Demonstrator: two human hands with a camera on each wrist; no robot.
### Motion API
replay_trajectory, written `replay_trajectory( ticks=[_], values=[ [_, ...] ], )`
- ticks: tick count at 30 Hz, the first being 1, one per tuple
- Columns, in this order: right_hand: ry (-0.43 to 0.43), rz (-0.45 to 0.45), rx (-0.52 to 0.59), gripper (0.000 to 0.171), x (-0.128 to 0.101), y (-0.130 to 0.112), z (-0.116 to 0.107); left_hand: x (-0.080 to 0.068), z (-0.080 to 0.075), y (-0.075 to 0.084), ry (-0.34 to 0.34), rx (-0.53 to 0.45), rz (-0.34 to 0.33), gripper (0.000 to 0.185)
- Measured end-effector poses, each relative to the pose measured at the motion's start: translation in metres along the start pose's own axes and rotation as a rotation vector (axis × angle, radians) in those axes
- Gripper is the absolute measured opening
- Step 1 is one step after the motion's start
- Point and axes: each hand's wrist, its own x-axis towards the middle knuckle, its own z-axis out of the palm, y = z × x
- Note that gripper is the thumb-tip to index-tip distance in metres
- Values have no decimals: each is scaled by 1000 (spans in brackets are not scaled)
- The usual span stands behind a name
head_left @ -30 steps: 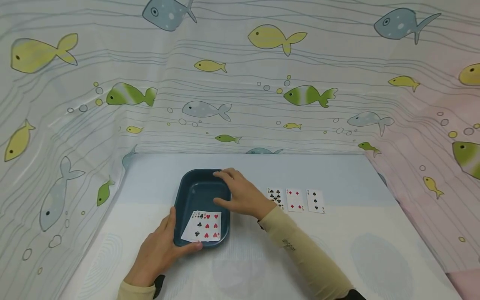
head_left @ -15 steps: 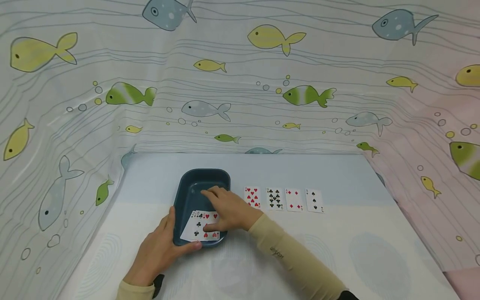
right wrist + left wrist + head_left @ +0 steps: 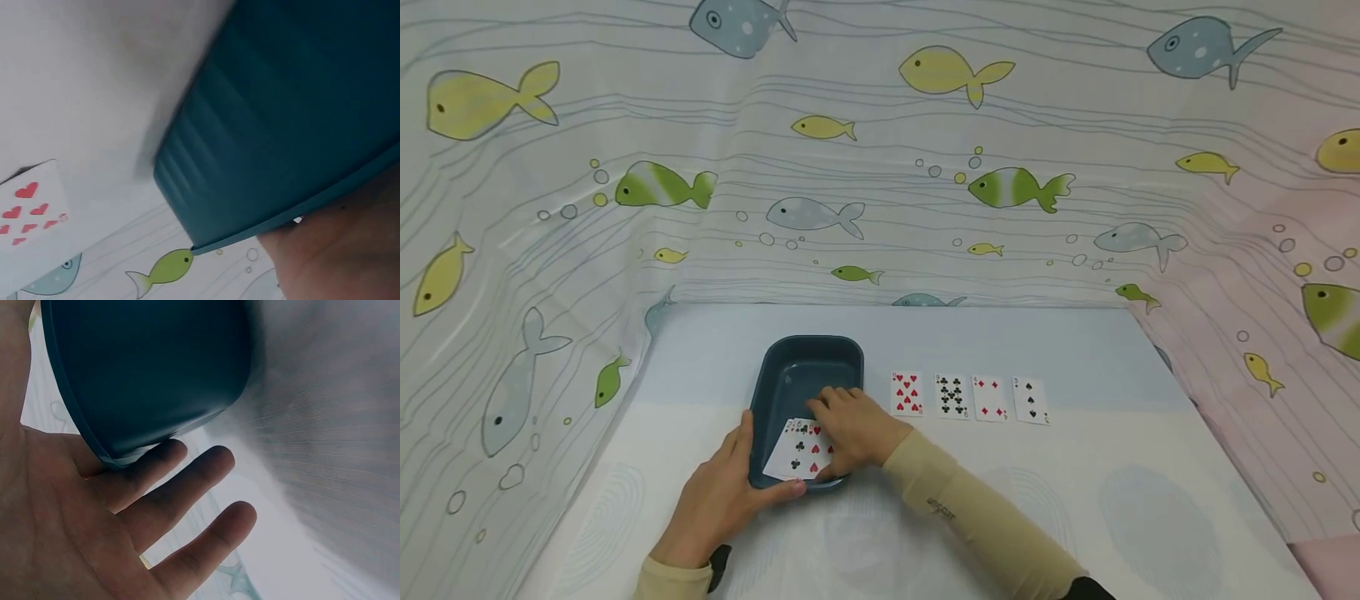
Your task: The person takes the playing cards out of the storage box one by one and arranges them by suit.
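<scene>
A dark teal tray [image 3: 811,358] sits on the table with a small fan of playing cards [image 3: 797,450] in its near end. My left hand [image 3: 741,483] steadies the tray's near-left corner, thumb on the rim, fingers straight along the front wall. In the left wrist view the straight fingers [image 3: 169,500] lie under the tray [image 3: 150,375]. My right hand [image 3: 844,432] reaches into the tray and lies over the right side of the fan, fingers curled onto the cards. The right wrist view shows only the tray's outer wall [image 3: 294,125] and the palm [image 3: 340,259].
A row of face-up cards lies right of the tray: a hearts card [image 3: 906,393], a clubs card [image 3: 951,396], a diamonds card [image 3: 989,399] and a spades card [image 3: 1030,402]. A fish-print curtain [image 3: 880,167] walls the table on three sides.
My right hand came from the tray's far right rim down onto the fanned cards, uncovering the hearts card on the table. The left hand and tray stayed put.
</scene>
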Motion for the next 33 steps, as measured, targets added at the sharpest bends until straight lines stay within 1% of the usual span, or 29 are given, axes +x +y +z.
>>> replay_trajectory(
  ticks=[3,6,10,16,24,33],
  values=[
    [-46,21,-28,90,3,-4,-2,0,0,0,-5,-1,-6,138],
    [-80,46,-57,88,5,-7,1,0,1,0,-13,-7,-9,138],
    [-101,74,-92,89,6,-9,2,0,1,0,-6,-7,-6,137],
    [-119,89,-94,86,9,-10,4,-1,0,1,-3,-6,-8,138],
    [-108,80,-87,82,8,-10,4,-1,-1,2,0,-6,-4,138],
    [-82,69,-71,78,7,-8,6,0,2,0,6,0,-5,136]
  ],
)
